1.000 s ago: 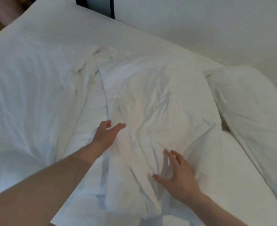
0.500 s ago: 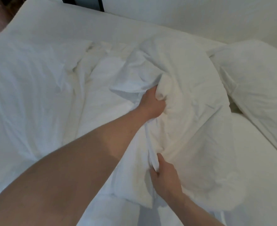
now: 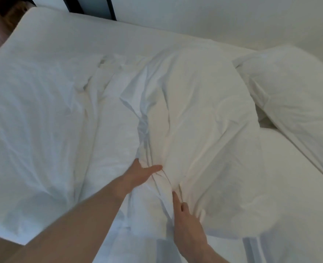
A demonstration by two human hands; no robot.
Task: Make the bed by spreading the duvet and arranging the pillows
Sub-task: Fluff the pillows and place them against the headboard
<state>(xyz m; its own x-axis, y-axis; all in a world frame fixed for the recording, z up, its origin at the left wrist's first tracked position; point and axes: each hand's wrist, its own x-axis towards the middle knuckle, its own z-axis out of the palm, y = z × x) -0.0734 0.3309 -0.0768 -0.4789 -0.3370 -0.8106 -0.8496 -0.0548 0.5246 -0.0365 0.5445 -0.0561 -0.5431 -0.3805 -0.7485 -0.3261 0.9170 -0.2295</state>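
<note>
Head view, both hands' fingers straight (left hand (image 3: 138, 174), right hand (image 3: 187, 223)), pressing white pillow (image 3: 195, 130)

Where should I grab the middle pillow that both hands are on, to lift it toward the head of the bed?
Take the middle pillow by its near edge, where the case bunches into folds between the left hand and right hand. Come from the near side, probably one hand on each side of the bunch; the rest is smooth and puffy.

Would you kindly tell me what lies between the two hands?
In the head view, a bunched ridge of duvet lies between the left hand and right hand.
</note>
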